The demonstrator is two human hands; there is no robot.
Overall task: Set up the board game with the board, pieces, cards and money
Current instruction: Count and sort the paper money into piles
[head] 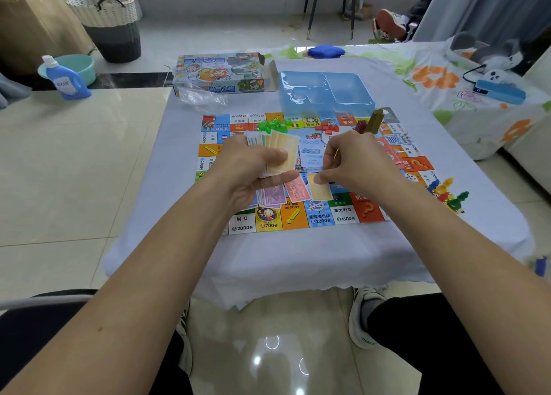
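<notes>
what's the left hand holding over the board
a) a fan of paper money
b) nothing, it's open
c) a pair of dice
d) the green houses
a: the left hand grips a fanned stack of paper money, mostly yellow notes, above the board, while the green houses lie untouched at the far edge.

I count one game board (269, 218) on the tabletop (298, 254), one printed game box (219, 72) and one clear blue plastic tray (326, 92) behind it. Three separate lots of money lie at the near edge: purple notes (272, 196), one red note (296, 190), one yellow note (320, 190). I see one fanned bundle of notes (283, 150), two hands, one blue card stack (310, 156), and four coloured pawns (447, 193), as far as I can tell.
</notes>
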